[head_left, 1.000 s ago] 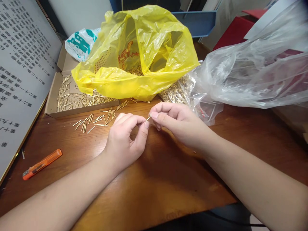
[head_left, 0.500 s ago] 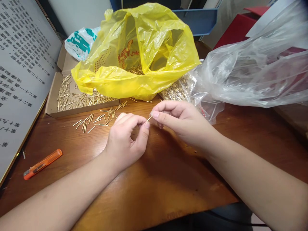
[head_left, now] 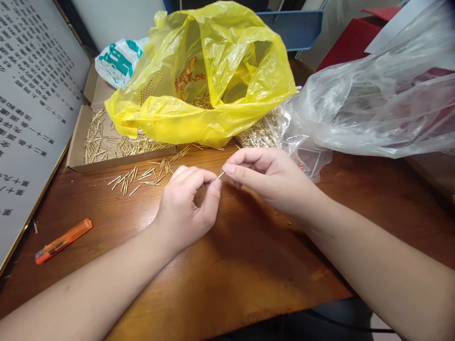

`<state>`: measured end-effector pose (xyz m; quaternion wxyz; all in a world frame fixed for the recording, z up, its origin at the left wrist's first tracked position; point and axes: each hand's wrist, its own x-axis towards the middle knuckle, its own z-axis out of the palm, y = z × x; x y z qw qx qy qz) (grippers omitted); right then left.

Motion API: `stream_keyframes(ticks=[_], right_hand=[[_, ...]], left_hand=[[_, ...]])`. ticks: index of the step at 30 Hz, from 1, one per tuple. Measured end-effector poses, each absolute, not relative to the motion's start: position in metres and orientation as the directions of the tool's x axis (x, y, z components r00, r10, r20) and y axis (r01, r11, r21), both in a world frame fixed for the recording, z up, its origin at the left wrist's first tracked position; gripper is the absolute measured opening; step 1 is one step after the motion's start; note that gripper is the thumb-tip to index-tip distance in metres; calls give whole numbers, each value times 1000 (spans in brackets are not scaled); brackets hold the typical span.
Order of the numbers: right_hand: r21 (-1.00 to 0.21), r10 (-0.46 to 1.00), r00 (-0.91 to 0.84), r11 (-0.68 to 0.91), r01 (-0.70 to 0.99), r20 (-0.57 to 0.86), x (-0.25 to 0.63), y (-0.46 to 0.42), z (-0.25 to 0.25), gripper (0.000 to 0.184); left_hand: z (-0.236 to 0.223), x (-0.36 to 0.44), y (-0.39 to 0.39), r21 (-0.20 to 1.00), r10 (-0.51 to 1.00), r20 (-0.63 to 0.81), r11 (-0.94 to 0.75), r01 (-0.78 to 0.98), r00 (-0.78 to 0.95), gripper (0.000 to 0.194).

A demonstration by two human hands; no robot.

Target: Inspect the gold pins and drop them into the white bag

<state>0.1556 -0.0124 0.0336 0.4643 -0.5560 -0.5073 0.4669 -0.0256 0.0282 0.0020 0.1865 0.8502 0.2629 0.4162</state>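
Between my two hands, above the wooden table, is a thin gold-coloured metal pin (head_left: 220, 175). My left hand (head_left: 188, 201) pinches one end of it between thumb and forefinger. The other end is in the fingertips of my right hand (head_left: 261, 177), thumb against forefinger. Several loose gold pins (head_left: 133, 179) lie on the table to the left of my left hand. More of them fill a shallow cardboard box (head_left: 122, 160) behind. Beyond my right hand, a clear bag (head_left: 263, 132) holds many small gold pieces.
A large yellow plastic bag (head_left: 199, 121) stands open at the back, with gold pieces inside. To the right spreads a crumpled clear plastic bag (head_left: 373, 109). An orange utility knife (head_left: 64, 241) lies at the left, near a board with printed characters (head_left: 31, 94).
Both hands keep their pinch on the pin with almost no movement. The whole view has shifted very slightly.
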Motion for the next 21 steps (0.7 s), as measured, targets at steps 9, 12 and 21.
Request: stream_keyframes(ticks=[9, 12, 21], right_hand=[[-988, 999, 19, -45, 148, -43, 157, -11, 33, 27], [-986, 998, -30, -55, 160, -60, 157, -11, 31, 22], [-861, 966, -250, 187, 472, 73, 164, -17, 34, 16]], left_hand=[[3, -25, 27, 561, 624, 597, -774, 293, 504, 16], [4, -26, 27, 599, 672, 584, -736, 316, 456, 14], [6, -27, 30, 647, 706, 549, -698, 307, 447, 14]])
